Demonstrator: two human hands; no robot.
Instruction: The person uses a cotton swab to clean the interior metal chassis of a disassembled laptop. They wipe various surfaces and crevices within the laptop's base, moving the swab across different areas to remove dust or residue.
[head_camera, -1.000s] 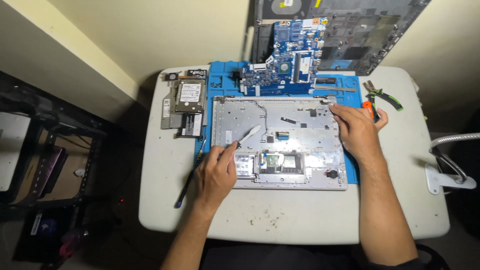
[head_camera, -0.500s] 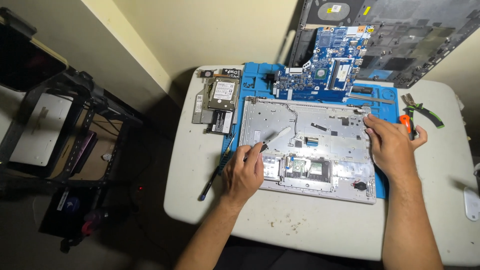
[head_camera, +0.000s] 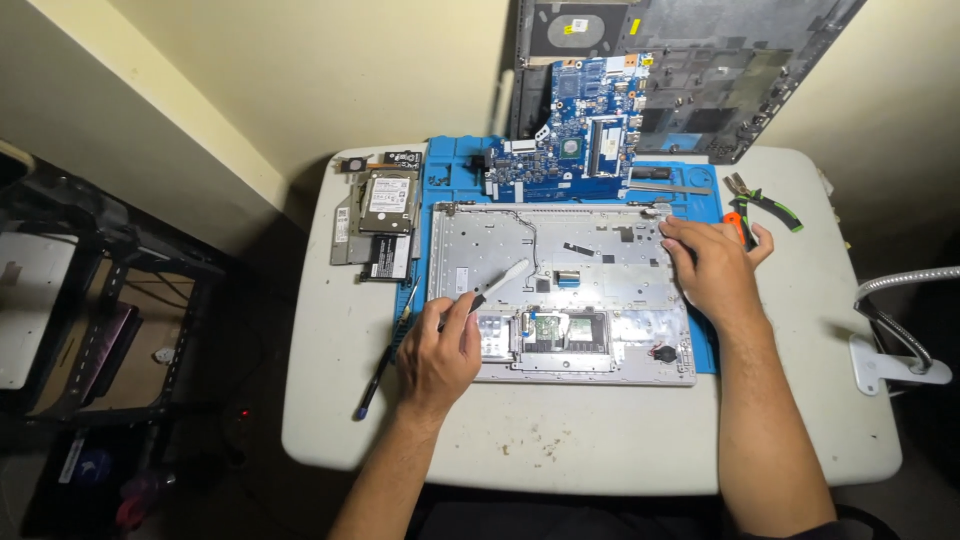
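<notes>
A silver laptop palmrest shell (head_camera: 590, 250), inside up, lies on a blue repair mat (head_camera: 452, 170) on a white table. My left hand (head_camera: 438, 355) holds a white plastic pry tool (head_camera: 503, 277) by its dark handle, its blade resting on the shell's left middle. My right hand (head_camera: 710, 268) lies flat on the shell's right upper part, fingers together, pressing it down. A blue motherboard (head_camera: 570, 145) rests at the mat's far edge.
A hard drive (head_camera: 388, 200) and small parts lie at the table's left. A blue-tipped pen tool (head_camera: 385, 360) lies by my left hand. Green-handled pliers (head_camera: 765, 200) and an orange tool (head_camera: 738, 215) are right. A dark laptop cover (head_camera: 690, 70) leans on the wall; a lamp base (head_camera: 895, 365) sits far right.
The view swung left and back again. Both hands keep their places on the shell, and the pry tool's blade has stayed on the same spot.
</notes>
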